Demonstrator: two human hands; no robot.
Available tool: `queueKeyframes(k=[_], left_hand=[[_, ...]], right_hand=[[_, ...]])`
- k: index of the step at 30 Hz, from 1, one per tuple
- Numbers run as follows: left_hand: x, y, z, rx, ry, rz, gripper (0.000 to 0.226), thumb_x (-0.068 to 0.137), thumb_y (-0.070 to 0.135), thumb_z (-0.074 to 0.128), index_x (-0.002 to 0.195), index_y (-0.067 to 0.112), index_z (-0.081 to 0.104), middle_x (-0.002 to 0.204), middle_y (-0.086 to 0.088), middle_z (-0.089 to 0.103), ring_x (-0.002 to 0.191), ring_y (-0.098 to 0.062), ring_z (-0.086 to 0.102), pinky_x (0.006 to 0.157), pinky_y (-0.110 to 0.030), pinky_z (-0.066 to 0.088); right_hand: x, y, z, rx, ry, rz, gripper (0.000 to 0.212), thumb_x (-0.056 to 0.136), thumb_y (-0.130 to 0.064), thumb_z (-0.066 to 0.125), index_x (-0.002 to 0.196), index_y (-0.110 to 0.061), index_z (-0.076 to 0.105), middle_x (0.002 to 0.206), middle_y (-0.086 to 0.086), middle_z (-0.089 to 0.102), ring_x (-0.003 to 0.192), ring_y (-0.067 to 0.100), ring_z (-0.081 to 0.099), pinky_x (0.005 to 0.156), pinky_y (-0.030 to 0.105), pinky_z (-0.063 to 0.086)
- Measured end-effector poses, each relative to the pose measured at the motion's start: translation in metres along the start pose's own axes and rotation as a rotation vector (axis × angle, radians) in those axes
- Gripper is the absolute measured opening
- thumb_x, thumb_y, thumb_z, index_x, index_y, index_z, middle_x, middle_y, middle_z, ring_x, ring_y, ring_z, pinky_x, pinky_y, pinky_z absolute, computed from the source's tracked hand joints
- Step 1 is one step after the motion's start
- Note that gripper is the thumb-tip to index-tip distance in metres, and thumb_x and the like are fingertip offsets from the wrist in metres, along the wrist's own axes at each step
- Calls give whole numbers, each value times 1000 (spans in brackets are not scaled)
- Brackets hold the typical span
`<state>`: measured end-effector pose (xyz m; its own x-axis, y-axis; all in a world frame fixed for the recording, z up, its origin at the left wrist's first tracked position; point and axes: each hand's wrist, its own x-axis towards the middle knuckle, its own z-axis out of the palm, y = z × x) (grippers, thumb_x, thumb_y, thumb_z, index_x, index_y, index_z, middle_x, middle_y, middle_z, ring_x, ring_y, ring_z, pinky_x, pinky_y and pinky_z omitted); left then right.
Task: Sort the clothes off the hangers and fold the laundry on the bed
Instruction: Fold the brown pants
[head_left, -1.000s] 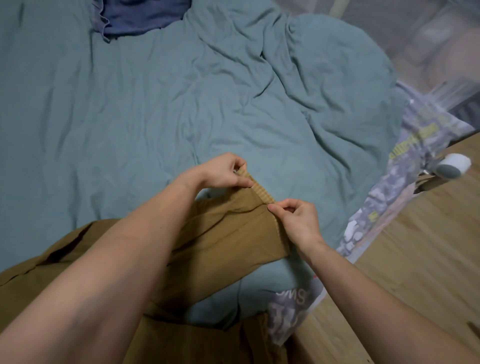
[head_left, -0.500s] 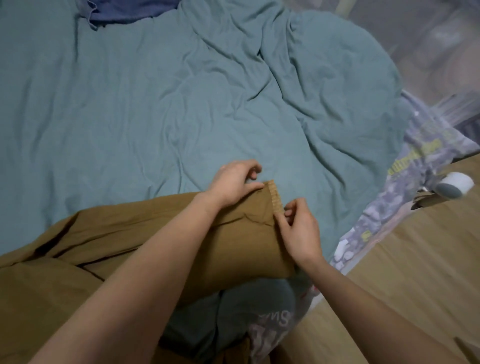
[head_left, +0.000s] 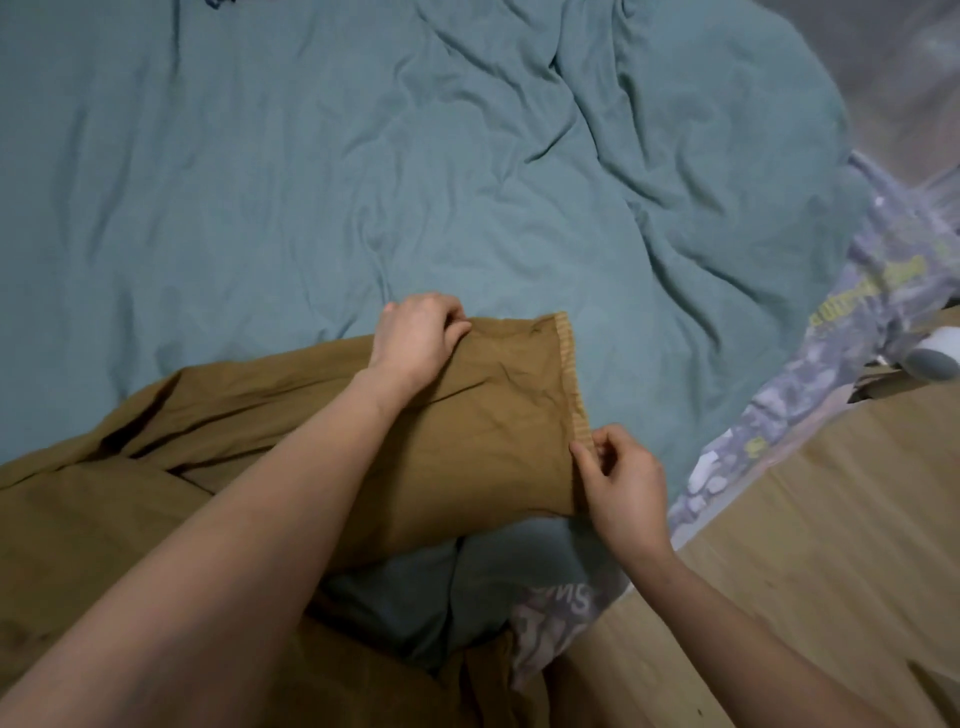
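A brown garment (head_left: 483, 431) with a ribbed cuff (head_left: 571, 379) lies spread on the teal bed cover (head_left: 311, 182), its sleeve end pointing right. My left hand (head_left: 415, 338) pinches the far edge of the sleeve. At the cuff's near corner, my right hand (head_left: 623, 483) pinches the ribbed edge between thumb and fingers. The rest of the garment runs off to the lower left under my left forearm.
A grey patterned sheet (head_left: 810, 374) with yellow print hangs over the bed's right edge. Wooden floor (head_left: 805, 545) lies to the right. A white and grey object (head_left: 930, 353) sits on the floor by the edge. A dark blue cloth peeks in at the top left.
The sleeve end has been spread flatter on the bed. My left hand moved left along its far edge and my right hand slid down to the cuff's near corner. The view shifted toward the bed.
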<state>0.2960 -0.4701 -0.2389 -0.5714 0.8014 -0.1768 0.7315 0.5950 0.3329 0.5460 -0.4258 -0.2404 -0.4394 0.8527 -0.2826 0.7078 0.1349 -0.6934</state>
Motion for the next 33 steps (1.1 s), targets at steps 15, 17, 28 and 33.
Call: queueKeyframes(k=[15, 17, 28, 33], left_hand=[[-14, 50, 21, -200, -67, -63, 9, 92, 13, 56, 88, 9, 64, 96, -21, 68, 93, -37, 64, 78, -38, 52], [-9, 45, 23, -429, -85, -133, 11, 88, 8, 62, 77, 9, 61, 83, -21, 69, 80, -33, 68, 77, -40, 57], [4, 32, 23, -732, -111, -78, 19, 82, 16, 75, 71, 26, 62, 71, 1, 64, 71, -16, 60, 70, -32, 48], [5, 44, 26, -686, -30, -114, 9, 81, 13, 74, 77, 17, 67, 70, 3, 63, 65, -7, 55, 67, -18, 43]], right_hand=[[-13, 23, -17, -241, -47, 148, 36, 92, -20, 59, 62, -17, 39, 87, 22, 66, 91, 37, 59, 72, 37, 38], [-15, 23, -11, -312, -56, 154, 24, 92, -23, 58, 74, -15, 46, 91, 20, 66, 96, 38, 59, 73, 37, 40], [97, -47, 7, 143, 4, 113, 32, 92, -40, 57, 76, -13, 52, 74, 0, 54, 75, 19, 49, 69, 29, 35], [121, -43, 9, 276, 49, 159, 32, 81, -18, 72, 57, -19, 51, 56, -5, 51, 56, 10, 46, 65, 27, 40]])
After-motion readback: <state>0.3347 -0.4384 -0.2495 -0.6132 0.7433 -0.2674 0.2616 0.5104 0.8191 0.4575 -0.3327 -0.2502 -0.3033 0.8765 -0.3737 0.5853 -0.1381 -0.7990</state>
